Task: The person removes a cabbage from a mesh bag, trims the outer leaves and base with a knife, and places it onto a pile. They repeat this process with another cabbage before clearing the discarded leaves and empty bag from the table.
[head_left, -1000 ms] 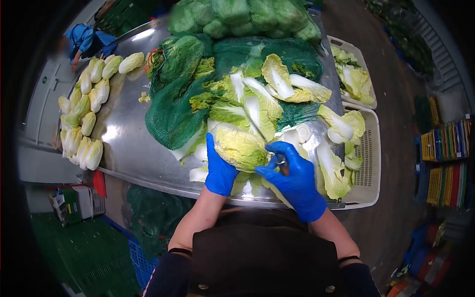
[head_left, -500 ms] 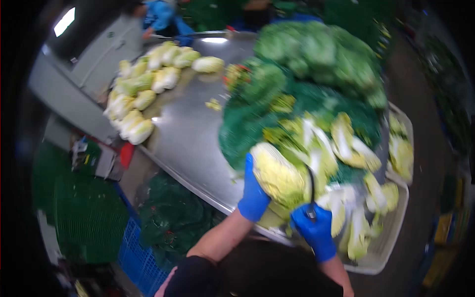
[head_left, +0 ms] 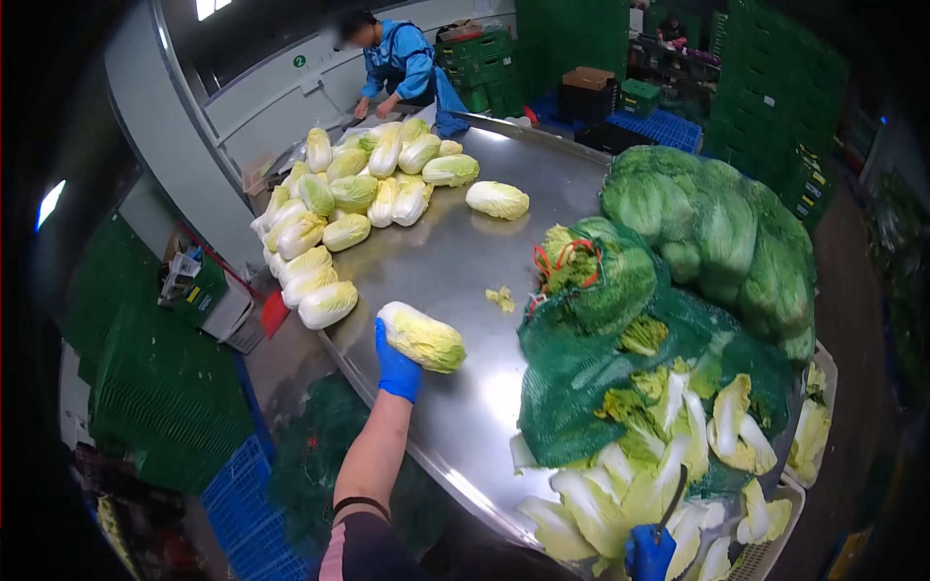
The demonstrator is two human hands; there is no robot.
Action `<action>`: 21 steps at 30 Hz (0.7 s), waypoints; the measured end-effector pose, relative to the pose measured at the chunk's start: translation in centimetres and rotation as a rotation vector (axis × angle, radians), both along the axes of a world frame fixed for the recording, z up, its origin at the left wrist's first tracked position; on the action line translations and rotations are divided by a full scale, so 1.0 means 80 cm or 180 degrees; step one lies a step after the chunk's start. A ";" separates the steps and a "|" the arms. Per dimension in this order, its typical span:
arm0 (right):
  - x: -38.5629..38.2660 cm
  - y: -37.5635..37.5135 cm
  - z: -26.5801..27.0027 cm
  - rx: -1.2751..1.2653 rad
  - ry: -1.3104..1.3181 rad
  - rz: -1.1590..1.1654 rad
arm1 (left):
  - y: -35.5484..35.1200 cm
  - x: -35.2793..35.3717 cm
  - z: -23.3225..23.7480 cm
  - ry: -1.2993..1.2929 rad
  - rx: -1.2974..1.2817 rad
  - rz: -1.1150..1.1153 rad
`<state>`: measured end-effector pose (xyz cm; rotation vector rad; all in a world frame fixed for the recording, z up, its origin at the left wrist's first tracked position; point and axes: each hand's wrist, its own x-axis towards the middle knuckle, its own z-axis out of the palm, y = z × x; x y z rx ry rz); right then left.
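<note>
My left hand (head_left: 397, 368), in a blue glove, holds a trimmed napa cabbage (head_left: 422, 337) over the left front part of the metal table (head_left: 455, 266). At the bottom right my right hand (head_left: 649, 552), gloved in blue, is closed around the handle of a curved dark knife (head_left: 672, 499). Loose outer leaves (head_left: 610, 494) lie beside the knife. Several peeled cabbages (head_left: 349, 194) are piled at the table's far left, with a single one (head_left: 498, 199) to their right.
A green net bag (head_left: 572, 387) lies open on the right, below full netted cabbages (head_left: 717, 213). White baskets (head_left: 812, 426) stand at the right edge. Across the table a person in blue (head_left: 412, 63) works. Blue crates (head_left: 254, 513) stand on the floor at left.
My left hand has carried the cabbage left, away from the leaves and the knife. My right hand, still holding the knife, now appears lower in view. The view has shifted, showing more of the room.
</note>
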<state>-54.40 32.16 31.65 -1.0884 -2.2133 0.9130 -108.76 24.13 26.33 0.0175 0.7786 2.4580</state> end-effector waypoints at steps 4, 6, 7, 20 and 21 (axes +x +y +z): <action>-0.047 -0.001 0.046 -0.2528 0.0238 -0.1588 | -0.011 -0.146 -0.049 0.0570 0.0203 0.0170; -0.059 0.003 0.040 -0.2658 0.0100 -0.1669 | -0.013 -0.209 -0.019 0.0318 0.0290 0.0061; -0.046 0.002 0.007 -0.0565 -0.0725 -0.0476 | 0.003 -0.198 0.059 -0.0273 -0.0086 0.0448; -0.097 0.012 -0.030 -0.0259 -0.0714 -0.0101 | 0.055 -0.377 0.098 0.0820 -0.0125 0.0607; -0.099 0.008 -0.019 -0.0270 -0.0731 -0.0124 | 0.059 -0.346 0.075 0.0516 -0.0526 0.0350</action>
